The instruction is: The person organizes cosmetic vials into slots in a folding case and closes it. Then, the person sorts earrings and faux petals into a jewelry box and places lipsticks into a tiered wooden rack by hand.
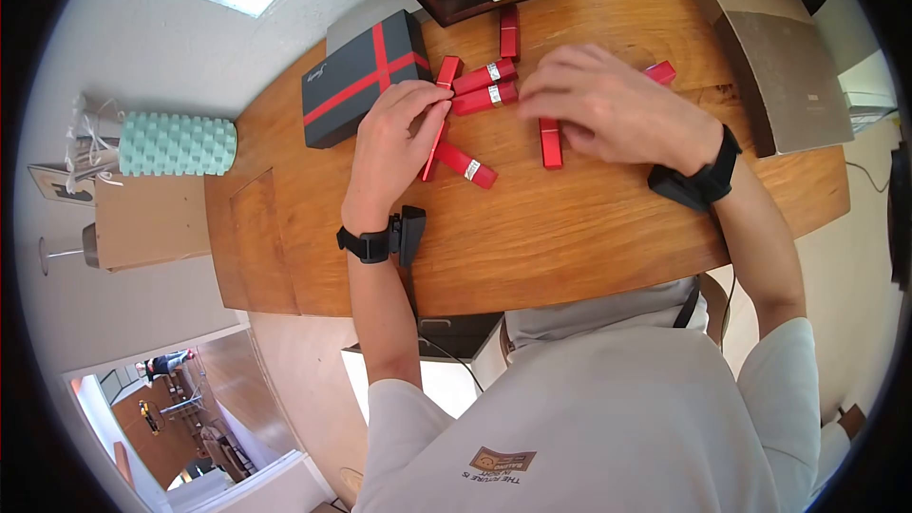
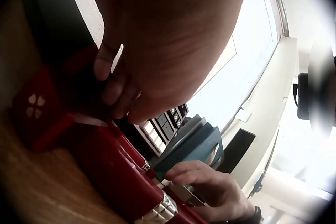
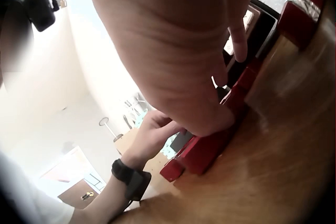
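Several red lipstick-like tubes with silver bands lie on the wooden table. My left hand [image 1: 388, 138] pinches a slim red tube [image 1: 432, 154] between thumb and forefinger, its length partly hidden by the fingers. A red square end with a clover print [image 2: 37, 107] shows below that hand in the left wrist view. Two banded tubes [image 1: 484, 97] lie side by side between the hands, and another [image 1: 468, 167] slants nearer me. My right hand [image 1: 617, 104], fingers loosely bent, hovers around an upright-lying red tube [image 1: 551, 144]; in the right wrist view its fingertips overlap a red tube [image 3: 202, 153].
A black box with a red ribbon print [image 1: 366, 76] is at the left. Behind stands a dark wooden rack [image 1: 456, 9] with white tiles. One red tube [image 1: 509, 33] lies before it; another [image 1: 661, 72] is right of my right hand. A brown cardboard box [image 1: 784, 76] borders the right.
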The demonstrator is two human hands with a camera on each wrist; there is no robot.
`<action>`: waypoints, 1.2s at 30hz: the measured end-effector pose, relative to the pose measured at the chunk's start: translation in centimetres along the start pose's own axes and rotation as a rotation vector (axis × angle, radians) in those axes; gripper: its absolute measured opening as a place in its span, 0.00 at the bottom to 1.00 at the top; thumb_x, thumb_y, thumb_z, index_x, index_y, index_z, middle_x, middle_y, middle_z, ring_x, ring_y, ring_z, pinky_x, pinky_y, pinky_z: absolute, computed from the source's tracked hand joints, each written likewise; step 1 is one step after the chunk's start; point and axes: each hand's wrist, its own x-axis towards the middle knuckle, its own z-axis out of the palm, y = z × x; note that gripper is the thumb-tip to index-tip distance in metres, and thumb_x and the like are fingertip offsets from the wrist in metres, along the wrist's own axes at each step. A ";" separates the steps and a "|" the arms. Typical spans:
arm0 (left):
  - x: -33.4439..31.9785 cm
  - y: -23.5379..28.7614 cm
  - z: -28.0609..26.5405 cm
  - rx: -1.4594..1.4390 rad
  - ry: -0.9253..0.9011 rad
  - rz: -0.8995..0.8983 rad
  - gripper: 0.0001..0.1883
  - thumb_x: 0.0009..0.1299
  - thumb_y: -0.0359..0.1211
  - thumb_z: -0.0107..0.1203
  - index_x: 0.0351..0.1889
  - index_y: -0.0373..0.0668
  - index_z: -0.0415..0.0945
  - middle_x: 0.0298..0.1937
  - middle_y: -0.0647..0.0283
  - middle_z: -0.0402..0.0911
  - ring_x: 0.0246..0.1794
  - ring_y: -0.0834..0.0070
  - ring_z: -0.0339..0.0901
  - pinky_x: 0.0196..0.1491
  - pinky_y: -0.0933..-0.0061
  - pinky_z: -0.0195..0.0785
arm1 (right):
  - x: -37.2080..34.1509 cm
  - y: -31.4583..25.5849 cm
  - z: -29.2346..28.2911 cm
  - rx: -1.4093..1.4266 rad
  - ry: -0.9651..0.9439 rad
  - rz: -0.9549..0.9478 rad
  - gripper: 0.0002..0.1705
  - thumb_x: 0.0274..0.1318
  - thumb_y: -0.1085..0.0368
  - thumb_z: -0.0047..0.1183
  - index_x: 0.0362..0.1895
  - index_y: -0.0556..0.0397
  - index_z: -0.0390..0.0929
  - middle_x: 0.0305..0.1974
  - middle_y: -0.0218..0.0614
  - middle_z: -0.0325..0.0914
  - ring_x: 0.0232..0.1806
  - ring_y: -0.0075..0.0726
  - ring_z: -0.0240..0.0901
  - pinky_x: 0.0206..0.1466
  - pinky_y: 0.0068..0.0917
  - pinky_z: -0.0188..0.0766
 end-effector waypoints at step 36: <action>-0.2 2.1 1.2 -0.463 -0.186 -0.014 0.18 0.65 0.26 0.73 0.53 0.39 0.85 0.36 0.68 0.85 0.27 0.86 0.75 0.32 0.82 0.68 | 0.5 -1.3 1.7 0.530 -0.043 0.205 0.20 0.61 0.59 0.65 0.53 0.58 0.82 0.44 0.50 0.82 0.47 0.60 0.80 0.53 0.46 0.76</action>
